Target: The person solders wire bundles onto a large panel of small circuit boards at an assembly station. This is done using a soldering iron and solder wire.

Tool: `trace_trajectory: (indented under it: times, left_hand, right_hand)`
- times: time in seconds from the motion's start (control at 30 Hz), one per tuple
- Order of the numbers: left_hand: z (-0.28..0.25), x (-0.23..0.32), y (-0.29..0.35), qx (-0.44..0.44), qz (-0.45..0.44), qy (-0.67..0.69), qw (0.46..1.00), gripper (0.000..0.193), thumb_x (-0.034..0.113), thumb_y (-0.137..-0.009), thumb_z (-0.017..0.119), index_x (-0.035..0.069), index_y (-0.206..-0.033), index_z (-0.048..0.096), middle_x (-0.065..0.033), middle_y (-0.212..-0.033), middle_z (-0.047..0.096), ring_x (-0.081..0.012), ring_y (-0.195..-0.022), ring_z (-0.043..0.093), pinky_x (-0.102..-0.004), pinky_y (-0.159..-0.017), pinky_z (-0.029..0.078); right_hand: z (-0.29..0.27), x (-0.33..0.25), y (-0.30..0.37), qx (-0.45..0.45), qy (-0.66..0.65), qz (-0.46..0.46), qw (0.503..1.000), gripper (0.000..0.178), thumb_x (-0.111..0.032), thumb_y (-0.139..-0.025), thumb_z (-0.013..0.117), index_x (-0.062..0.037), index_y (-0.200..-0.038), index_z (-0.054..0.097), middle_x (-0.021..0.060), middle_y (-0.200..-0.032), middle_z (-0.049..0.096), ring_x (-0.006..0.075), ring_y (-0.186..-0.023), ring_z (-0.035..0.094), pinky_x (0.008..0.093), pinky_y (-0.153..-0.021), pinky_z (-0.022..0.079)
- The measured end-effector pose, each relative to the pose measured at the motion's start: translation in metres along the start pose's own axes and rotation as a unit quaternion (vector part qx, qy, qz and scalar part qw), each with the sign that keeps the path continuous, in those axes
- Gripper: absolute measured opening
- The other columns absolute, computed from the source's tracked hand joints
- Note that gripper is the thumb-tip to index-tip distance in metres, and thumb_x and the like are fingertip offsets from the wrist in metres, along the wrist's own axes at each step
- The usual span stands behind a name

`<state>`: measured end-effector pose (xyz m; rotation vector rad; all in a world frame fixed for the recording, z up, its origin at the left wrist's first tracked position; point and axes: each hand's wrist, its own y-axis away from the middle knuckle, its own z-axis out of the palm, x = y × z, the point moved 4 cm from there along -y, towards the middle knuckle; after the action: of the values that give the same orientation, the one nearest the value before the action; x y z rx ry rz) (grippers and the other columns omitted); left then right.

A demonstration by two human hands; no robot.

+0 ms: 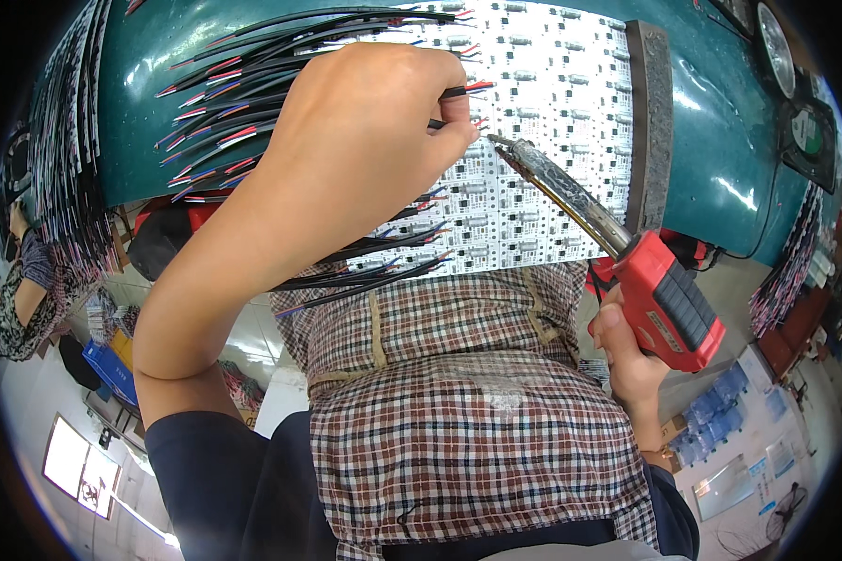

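Note:
My left hand pinches a black cable whose red-tipped wire ends stick out past the fingers over a white circuit board panel. In my right hand is a red soldering gun, gripped by its handle. Its long metal barrel slants up to the left, and the tip is close to my left fingertips at the board; whether it touches a wire I cannot tell. Rows of small components cover the panel. Several black cables with red, white and blue ends lie along its left side, partly hidden under my left arm.
A dark grey bar lies along the panel's right edge on the green table. At the right stand a small black fan and a round lamp-like object. Bundles of cables hang at the far left, near another person.

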<state>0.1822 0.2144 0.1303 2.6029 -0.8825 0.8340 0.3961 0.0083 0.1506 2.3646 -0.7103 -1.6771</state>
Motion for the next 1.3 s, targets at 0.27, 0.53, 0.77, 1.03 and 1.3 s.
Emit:
trace_trajectory:
  times: [0.27, 0.53, 0.77, 1.03, 1.3]
  left_hand:
    - [0.001, 0.001, 0.001, 0.001, 0.002, -0.001, 1.0, 0.02, 0.017, -0.08, 0.078, 0.002, -0.08, 0.065, -0.0087, -0.072, 0.066, -0.0207, -0.067, 0.067, -0.0324, -0.064, 0.052]
    - [-0.004, 0.001, 0.007, -0.04, -0.078, 0.131, 0.988, 0.015, 0.014, -0.093, 0.06, 0.002, -0.098, 0.053, -0.0119, -0.077, 0.062, -0.0221, -0.069, 0.065, -0.0349, -0.067, 0.049]
    - [-0.016, 0.015, 0.004, 0.091, 0.07, 0.001, 0.993, 0.009, 0.008, -0.096, 0.059, 0.0, -0.099, 0.056, -0.0104, -0.083, 0.061, -0.0215, -0.072, 0.063, -0.0346, -0.069, 0.048]
    - [0.007, 0.022, 0.028, 0.004, -0.045, 0.074, 0.996, 0.013, 0.01, -0.084, 0.075, 0.005, -0.09, 0.065, -0.0053, -0.079, 0.064, -0.0166, -0.068, 0.063, -0.0278, -0.053, 0.051]
    - [0.019, 0.014, 0.032, 0.06, -0.001, 0.027, 0.998, 0.015, 0.012, -0.082, 0.077, 0.005, -0.082, 0.064, -0.0049, -0.074, 0.064, -0.0176, -0.068, 0.065, -0.0288, -0.051, 0.051]
  right_hand:
    - [-0.003, -0.003, -0.003, 0.061, -0.037, -0.013, 0.997, 0.019, -0.014, -0.092, 0.068, 0.0029, -0.095, 0.058, 0.0059, -0.07, 0.056, 0.0081, -0.049, 0.046, 0.0232, -0.047, 0.038]
    - [-0.006, -0.006, -0.007, 0.058, -0.046, -0.019, 0.997, 0.015, -0.01, -0.093, 0.065, 0.0027, -0.095, 0.056, 0.0059, -0.069, 0.055, 0.0057, -0.045, 0.04, 0.0218, -0.043, 0.037]
    - [-0.007, -0.001, -0.004, 0.059, -0.063, -0.042, 0.995, 0.015, -0.005, -0.093, 0.061, 0.006, -0.101, 0.055, 0.0064, -0.071, 0.052, 0.006, -0.046, 0.039, 0.0234, -0.044, 0.037]
    - [-0.01, 0.002, 0.004, 0.004, -0.043, -0.008, 0.999, 0.015, -0.009, -0.092, 0.063, 0.0039, -0.098, 0.058, 0.0045, -0.068, 0.054, 0.0067, -0.049, 0.043, 0.0225, -0.046, 0.037]
    - [-0.007, 0.007, 0.009, 0.002, 0.007, 0.027, 1.0, 0.018, -0.009, -0.09, 0.067, 0.0031, -0.103, 0.062, 0.0045, -0.072, 0.059, 0.0075, -0.054, 0.052, 0.0218, -0.048, 0.038]
